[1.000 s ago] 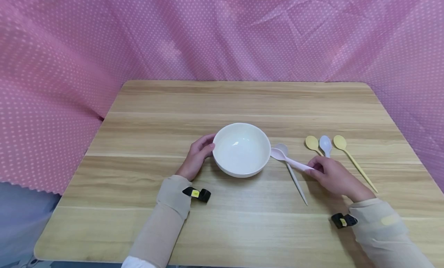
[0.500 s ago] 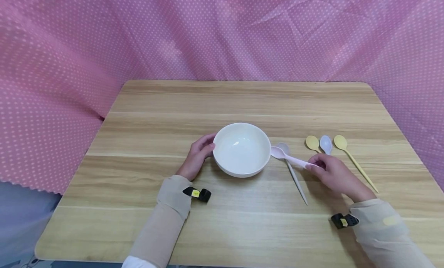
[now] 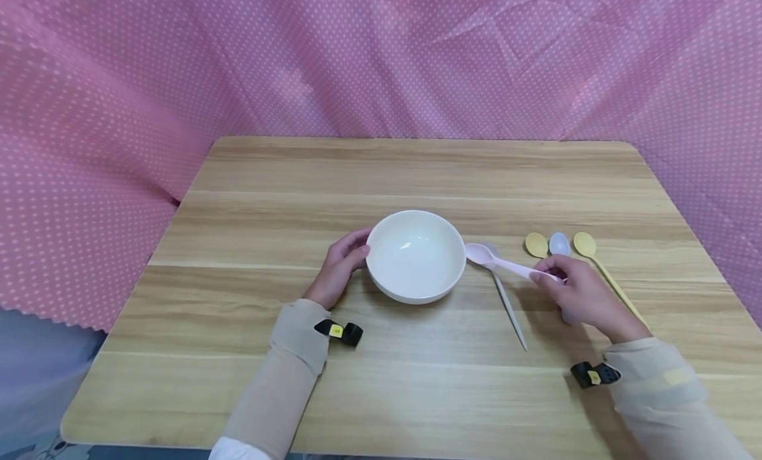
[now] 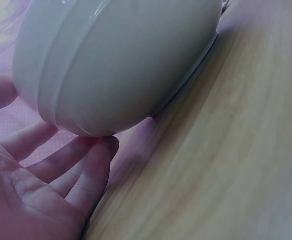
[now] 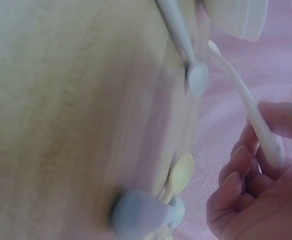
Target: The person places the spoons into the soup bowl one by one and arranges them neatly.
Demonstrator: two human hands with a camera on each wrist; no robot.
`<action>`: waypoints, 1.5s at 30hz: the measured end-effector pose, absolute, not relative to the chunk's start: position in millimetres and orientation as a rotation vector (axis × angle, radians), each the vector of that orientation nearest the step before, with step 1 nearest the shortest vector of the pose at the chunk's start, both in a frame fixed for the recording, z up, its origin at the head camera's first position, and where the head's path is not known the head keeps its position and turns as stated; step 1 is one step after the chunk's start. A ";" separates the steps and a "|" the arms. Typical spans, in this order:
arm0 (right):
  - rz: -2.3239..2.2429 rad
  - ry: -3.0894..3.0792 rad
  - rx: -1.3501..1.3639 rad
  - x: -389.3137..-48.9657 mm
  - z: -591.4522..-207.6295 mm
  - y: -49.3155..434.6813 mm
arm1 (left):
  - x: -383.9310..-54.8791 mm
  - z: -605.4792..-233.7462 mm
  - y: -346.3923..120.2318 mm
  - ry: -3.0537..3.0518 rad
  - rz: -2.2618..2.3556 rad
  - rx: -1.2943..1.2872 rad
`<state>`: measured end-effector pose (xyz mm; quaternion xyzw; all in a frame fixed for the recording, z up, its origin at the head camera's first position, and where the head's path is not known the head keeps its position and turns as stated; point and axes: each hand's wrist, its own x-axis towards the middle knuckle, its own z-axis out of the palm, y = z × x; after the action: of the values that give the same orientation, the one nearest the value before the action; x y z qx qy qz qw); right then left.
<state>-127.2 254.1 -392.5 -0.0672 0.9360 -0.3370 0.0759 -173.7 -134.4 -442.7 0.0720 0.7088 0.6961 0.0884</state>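
Pinching the pale pink spoon (image 3: 513,268) near its handle's end, the right hand (image 3: 582,293) holds it above the counter (image 3: 387,387), tip just beside the white bowl (image 3: 415,256) — probably light, stiff plastic, inclined to twist, best gripped by that thick end. Left hand (image 3: 338,265) has extended fingers against the bowl's outer wall; likely glazed ceramic — heavier, slippery, chippable, best steadied below the rim.

Pink cloth (image 3: 381,56) behind 1 table (image 3: 417,400).
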 end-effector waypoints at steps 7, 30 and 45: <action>-1.030 2.796 -0.156 -129.8 -386.4 254.8 | -175.2 -444.2 -135.0 2.103 2.070 0.216; -1.061 2.805 -0.069 -130.2 -364.9 251.9 | -172.9 -442.1 -135.8 2.093 2.082 0.241; -1.112 2.843 -0.184 -125.3 -356.9 239.4 | -173.1 -441.4 -135.2 2.099 2.062 0.234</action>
<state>-125.3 239.4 -356.9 -0.0600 0.9288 -0.3634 0.0414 -173.1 -135.2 -441.4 0.0788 0.7079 0.6954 0.0947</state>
